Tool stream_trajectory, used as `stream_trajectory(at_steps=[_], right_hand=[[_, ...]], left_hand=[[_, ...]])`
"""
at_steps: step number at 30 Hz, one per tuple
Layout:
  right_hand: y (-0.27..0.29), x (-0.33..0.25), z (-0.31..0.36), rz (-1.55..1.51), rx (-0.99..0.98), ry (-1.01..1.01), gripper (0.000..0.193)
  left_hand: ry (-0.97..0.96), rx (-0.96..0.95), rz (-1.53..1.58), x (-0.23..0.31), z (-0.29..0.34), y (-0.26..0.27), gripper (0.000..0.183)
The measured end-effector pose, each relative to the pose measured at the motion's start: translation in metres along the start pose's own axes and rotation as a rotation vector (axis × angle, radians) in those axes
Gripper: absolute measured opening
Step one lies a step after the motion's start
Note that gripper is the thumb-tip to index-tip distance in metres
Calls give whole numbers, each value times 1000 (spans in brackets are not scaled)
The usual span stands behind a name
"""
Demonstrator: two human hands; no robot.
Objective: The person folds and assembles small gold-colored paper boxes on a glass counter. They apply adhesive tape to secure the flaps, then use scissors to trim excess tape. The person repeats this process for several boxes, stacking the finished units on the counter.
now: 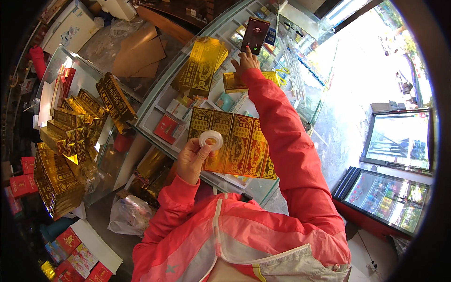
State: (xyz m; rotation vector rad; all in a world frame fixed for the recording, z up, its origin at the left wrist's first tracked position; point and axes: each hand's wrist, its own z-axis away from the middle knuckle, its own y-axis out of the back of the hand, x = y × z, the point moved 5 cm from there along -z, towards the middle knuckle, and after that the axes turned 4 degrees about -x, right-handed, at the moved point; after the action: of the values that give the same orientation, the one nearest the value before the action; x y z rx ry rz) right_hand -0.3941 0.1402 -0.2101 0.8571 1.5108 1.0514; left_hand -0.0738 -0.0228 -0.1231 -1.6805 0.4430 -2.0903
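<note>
My left hand point(190, 162) holds a roll of clear tape point(203, 139) upright between thumb and fingers, above the glass counter. Beneath it lies a flat, creased gold cardboard sheet point(241, 145) with dark red printed panels, partly covered by the hand and my right sleeve. My right arm stretches far across the counter. At its end, my right hand point(246, 62) has its fingers extended, one fingertip at the lower part of a lit smartphone point(256, 34). A narrow gold box point(233, 83) lies beside the right wrist. Flat gold cartons point(199, 68) are stacked to its left.
The glass counter point(152, 110) shows small packets inside, including a red box point(167, 129). Folded gold boxes point(68, 127) pile up at left. A plastic bag point(130, 215) and red packages point(69, 240) sit low left. Brown cardboard point(139, 52) lies on the floor.
</note>
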Motion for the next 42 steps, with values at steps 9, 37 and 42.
stream_trajectory(at_steps=[9,37,42], right_hand=[[65,-31,54,-285,125,201,37],[218,-100,317,-830,148,458,25],[221,-104,320,-739,172,509,29]], left_hand=[[0,-15,-8,5,0,-11,17],[-158,-216,-101,53,31,-68,35],[-43,-269,-170,59,33,-65,39]])
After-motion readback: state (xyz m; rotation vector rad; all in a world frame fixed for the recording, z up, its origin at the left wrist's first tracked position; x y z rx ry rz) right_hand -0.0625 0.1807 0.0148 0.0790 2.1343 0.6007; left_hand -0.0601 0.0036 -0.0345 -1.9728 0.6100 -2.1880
